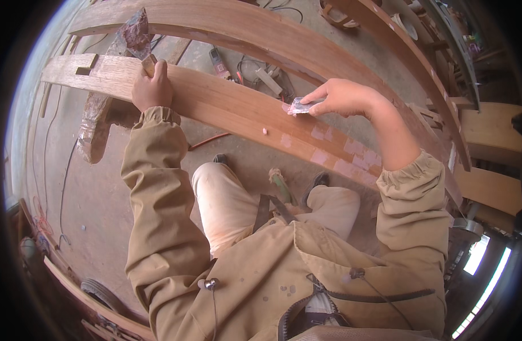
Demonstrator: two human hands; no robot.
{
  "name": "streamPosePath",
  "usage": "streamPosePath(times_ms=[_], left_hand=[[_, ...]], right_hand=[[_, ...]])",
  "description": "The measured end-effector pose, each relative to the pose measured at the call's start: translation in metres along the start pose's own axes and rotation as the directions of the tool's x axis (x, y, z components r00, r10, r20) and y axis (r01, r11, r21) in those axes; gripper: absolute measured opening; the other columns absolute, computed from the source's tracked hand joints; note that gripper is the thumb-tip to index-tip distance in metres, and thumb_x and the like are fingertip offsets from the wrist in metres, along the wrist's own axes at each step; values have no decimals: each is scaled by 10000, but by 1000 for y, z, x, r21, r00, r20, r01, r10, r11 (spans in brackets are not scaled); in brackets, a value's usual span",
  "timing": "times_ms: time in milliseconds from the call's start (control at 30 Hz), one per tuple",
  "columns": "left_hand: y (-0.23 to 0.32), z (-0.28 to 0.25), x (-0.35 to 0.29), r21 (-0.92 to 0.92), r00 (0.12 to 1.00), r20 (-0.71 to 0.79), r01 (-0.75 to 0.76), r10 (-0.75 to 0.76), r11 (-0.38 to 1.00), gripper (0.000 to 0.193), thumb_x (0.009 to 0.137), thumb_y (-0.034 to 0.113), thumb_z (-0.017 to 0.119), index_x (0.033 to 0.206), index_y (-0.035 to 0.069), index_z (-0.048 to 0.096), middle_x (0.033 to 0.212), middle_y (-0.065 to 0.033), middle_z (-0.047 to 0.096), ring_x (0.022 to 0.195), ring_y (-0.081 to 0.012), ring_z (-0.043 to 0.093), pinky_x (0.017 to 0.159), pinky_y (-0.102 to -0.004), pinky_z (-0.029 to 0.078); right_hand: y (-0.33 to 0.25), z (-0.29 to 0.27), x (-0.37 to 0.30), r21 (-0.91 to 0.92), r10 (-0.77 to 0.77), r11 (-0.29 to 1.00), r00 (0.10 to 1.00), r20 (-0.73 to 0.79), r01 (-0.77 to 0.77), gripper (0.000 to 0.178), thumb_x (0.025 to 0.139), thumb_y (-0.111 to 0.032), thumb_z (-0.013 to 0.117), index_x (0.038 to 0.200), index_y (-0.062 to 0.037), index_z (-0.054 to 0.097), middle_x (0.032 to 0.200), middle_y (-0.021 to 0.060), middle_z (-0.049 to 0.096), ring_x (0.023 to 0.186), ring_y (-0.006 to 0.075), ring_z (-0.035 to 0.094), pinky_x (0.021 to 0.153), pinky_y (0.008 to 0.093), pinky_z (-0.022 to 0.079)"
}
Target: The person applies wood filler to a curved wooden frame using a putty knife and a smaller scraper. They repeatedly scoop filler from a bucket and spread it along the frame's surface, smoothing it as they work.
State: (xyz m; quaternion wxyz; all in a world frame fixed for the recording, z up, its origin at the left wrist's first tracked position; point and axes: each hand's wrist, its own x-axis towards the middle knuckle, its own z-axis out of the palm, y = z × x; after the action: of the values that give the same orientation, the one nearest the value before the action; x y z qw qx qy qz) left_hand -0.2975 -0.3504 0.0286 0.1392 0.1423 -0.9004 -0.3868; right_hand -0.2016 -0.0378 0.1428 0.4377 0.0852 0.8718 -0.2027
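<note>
Across in front of me lies a long curved wooden board (215,94) with a rectangular notch near its left end. Pale pink filler patches (346,153) show on its right part, with a small pink dab (265,131) nearer the middle. My left hand (153,86) is closed round the wooden handle of a putty knife (149,63), above the board. A thick lump of reddish filler (135,35) covers its blade. My right hand (343,98) pinches a flat scraper (304,106), smeared with pale filler, against the board's far edge.
More curved boards (227,20) lie beyond and to the right (420,62). A crusted support (96,122) stands under the left end. Cables, a small handheld device (218,61) and a power strip (269,81) are on the floor. A tyre (103,294) lies lower left.
</note>
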Motion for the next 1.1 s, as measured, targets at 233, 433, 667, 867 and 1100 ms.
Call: streamPosePath(times_ms=[233, 433, 667, 867, 1100], left_hand=[[-12, 8, 4, 72, 994, -19, -108, 109, 992, 474, 754, 487, 495, 897, 70, 670, 858, -213, 640, 858, -397, 601, 769, -442, 454], [-2, 1, -1, 5, 1000, -5, -5, 5, 1000, 484, 753, 494, 490, 891, 64, 666, 864, -214, 639, 860, -403, 599, 768, -450, 452], [-2, 3, 1, 41, 1000, -10, 8, -7, 999, 465, 762, 503, 523, 910, 86, 666, 867, -185, 646, 867, -360, 610, 763, -405, 455], [-9, 7, 3, 75, 999, 3, -47, 47, 996, 439, 781, 481, 516, 932, 93, 654, 874, -186, 642, 862, -373, 603, 757, -421, 457], [-5, 7, 2, 36, 996, -28, -78, 79, 996, 450, 743, 472, 497, 888, 78, 659, 872, -208, 642, 862, -395, 598, 763, -455, 453]], right_hand=[[-14, 9, 11, -170, -308, 948, 915, -259, 271, 401, 769, -269, 622, 1160, -181, 637, 876, 103, 668, 739, 219, 606, 653, 332, 468], [-39, 44, 5, -273, -203, 957, 898, -389, 98, 318, 819, -290, 570, 1123, -239, 650, 995, 106, 661, 943, 282, 609, 818, 400, 485], [-49, 37, 3, -358, -227, 930, 891, -394, 79, 305, 831, -288, 584, 1125, -238, 649, 1013, 93, 658, 953, 269, 608, 829, 385, 484], [-51, 32, -1, -382, -145, 924, 940, -309, 17, 306, 831, -276, 585, 1127, -234, 647, 1029, 81, 654, 969, 271, 603, 838, 380, 483], [-50, 52, -5, -336, -270, 931, 892, -363, 144, 305, 835, -258, 564, 1129, -260, 645, 989, 114, 659, 937, 293, 608, 808, 396, 488]])
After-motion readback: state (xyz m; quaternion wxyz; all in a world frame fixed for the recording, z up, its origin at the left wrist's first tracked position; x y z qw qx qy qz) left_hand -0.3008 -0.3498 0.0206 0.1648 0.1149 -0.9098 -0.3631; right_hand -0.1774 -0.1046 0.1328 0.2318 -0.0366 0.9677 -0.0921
